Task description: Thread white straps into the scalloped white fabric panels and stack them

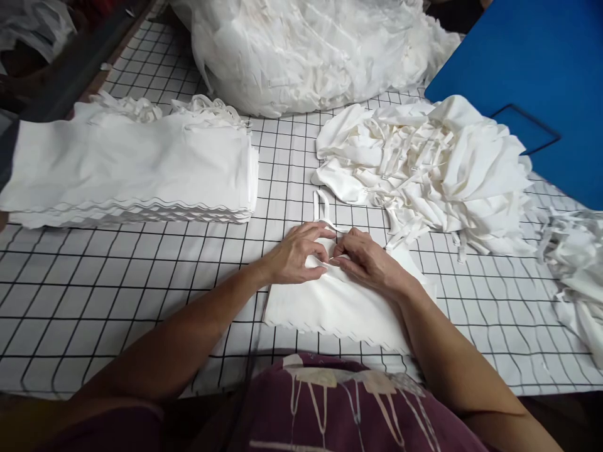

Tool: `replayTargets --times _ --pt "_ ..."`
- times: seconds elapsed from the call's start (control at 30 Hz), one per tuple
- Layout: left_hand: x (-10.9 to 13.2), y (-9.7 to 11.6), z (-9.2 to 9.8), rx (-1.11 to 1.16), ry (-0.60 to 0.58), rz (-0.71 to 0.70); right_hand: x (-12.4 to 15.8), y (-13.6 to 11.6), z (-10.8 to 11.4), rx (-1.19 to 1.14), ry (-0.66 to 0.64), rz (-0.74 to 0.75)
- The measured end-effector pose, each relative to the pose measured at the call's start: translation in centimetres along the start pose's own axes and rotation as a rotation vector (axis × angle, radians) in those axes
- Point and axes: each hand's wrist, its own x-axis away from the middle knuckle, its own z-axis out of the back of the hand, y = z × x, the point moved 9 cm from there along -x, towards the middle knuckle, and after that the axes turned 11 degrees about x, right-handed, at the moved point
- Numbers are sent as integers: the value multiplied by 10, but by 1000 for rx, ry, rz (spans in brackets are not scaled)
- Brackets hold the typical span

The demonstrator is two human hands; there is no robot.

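Note:
A white camisole-like top (330,304) with thin straps and a scalloped hem lies flat in front of me, hem toward my body. My left hand (301,254) rests on its upper part, fingers bent and apart, with a small gap between thumb and forefinger. Close beside it, my right hand (360,254) is closed, thumb and forefinger pinching the cloth near the top edge. The two sets of fingertips nearly meet. A white strap loop (321,204) sticks out beyond my hands. What exactly lies under the right fingers is hidden.
A neat stack of similar white tops (136,163) sits to the left on the checked tablecloth (188,270). A loose heap of white garments (424,157) lies at right, with another pile (575,263) beyond. A stuffed plastic bag (306,56) and a blue panel (532,75) stand behind.

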Motion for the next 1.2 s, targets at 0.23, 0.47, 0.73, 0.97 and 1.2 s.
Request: replayTargets --times 0.23,0.47,0.73,0.97,1.2 --pt "-1 -4 0 -19 54 5 2 -2 6 -88 113 7" --pt "-1 -6 -1 -22 92 2 0 -7 -3 -83 129 3" --pt "-2 -9 -2 -16 111 -18 -2 -10 -3 -39 168 -13" --pt "-2 -9 -2 3 114 -8 0 -12 -2 -24 131 -2" --pt "-3 -7 -2 -21 113 -13 -1 -10 -4 -45 154 -43"
